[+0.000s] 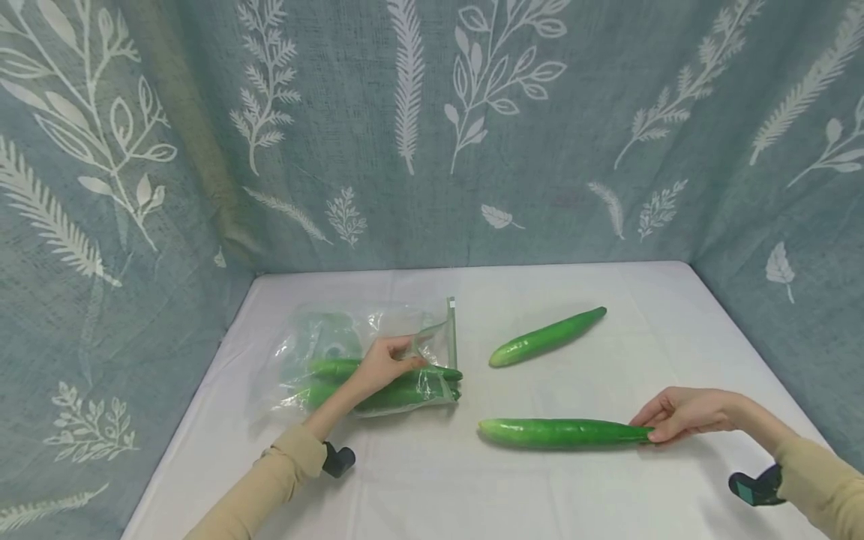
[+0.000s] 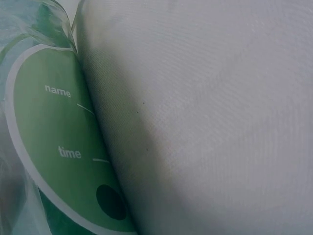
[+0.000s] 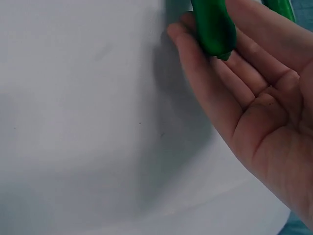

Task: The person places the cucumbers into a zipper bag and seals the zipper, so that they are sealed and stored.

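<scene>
A clear zip bag [image 1: 280, 367] lies on its side at the left of the table, its mouth with a green strip facing right. Two cucumbers rest inside, the nearer cucumber [image 1: 398, 397] beside the farther cucumber [image 1: 334, 367], their tips at the mouth. My left hand [image 1: 381, 366] pinches the bag's film near the opening. At the front right, my right hand [image 1: 695, 414] holds the narrow end of another cucumber [image 1: 563, 433] between thumb and fingers; the same cucumber [image 3: 213, 29] shows in the right wrist view. The left wrist view shows the bag's green label [image 2: 54, 122], not the hand.
One more cucumber [image 1: 548, 337] lies slanted farther back, right of the bag. A white cloth [image 1: 432, 495] covers the table. Blue-grey leaf-patterned curtains [image 1: 432, 217] stand at the back and both sides.
</scene>
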`<state>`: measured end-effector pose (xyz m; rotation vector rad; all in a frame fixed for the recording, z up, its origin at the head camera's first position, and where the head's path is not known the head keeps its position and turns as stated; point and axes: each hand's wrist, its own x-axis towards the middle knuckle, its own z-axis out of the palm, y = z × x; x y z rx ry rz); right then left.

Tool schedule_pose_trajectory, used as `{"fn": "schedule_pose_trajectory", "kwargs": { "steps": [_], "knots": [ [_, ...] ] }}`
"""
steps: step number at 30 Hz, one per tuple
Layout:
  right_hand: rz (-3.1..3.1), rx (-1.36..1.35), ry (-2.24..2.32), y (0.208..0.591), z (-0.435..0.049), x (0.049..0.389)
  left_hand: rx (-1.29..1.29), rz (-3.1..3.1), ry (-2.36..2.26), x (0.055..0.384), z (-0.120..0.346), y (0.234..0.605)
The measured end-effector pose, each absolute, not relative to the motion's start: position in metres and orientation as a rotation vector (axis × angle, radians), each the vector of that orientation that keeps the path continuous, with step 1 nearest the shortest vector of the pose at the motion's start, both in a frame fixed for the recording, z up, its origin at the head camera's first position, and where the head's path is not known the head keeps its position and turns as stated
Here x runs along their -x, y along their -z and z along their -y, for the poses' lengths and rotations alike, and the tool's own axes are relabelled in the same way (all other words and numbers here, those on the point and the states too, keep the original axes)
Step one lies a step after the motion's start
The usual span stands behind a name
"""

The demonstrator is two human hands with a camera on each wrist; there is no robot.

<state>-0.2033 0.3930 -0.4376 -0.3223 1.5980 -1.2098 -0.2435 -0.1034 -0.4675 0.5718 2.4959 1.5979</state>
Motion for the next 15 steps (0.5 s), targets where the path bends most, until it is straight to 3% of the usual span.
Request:
{"fn": "schedule_pose_trajectory", "kwargs": {
  "steps": [15],
  "knots": [
    [-1.865, 0.331, 1.286, 0.4374, -0.3975, 0.2042, -0.554, -2.514, -1.566, 0.2472, 0.1045, 0.4663]
  ]
}}
